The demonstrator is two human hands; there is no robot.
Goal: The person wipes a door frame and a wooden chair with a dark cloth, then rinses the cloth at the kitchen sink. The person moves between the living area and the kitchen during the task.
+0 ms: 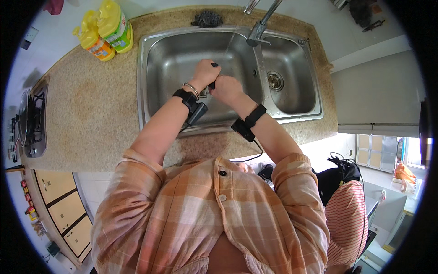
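Note:
Over the large basin of a stainless steel sink (171,51), my two fists meet. My left hand (206,72) is closed around a small black object (212,84), and a dark bit of it pokes out at the top of the fist. Pressed close beside it, my right hand (226,89) also grips the black object. Most of that object is hidden by my fingers, so its kind cannot be told. Behind my hands a thin stream of water (231,40) falls from the faucet (256,34). The basin's drain (204,92) is partly covered by my left wrist.
A smaller basin (291,65) adjoins on the right. Steel wool (207,18) lies on the rear counter edge. Two yellow-capped bottles, one green-labelled (116,29) and one orange-labelled (97,46), stand back left on the speckled countertop (85,102). A gas stove (37,120) is far left. Another person (345,219) is behind, right.

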